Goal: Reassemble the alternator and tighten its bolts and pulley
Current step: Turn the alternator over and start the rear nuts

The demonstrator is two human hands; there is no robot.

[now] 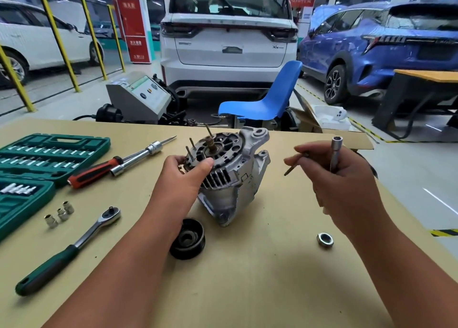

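Silver alternator [230, 176] under left hand [183, 176], right hand [347, 186] apart, seemingly with bolt [296, 163].

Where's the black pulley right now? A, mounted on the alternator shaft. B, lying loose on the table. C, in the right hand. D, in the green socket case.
B: the black pulley lies on the table, apart from the alternator.

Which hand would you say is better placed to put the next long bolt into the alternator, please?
The right hand: it pinches a long bolt and holds a long socket, just right of the alternator. The left hand grips that alternator, steadying it, so it is likely best left there.
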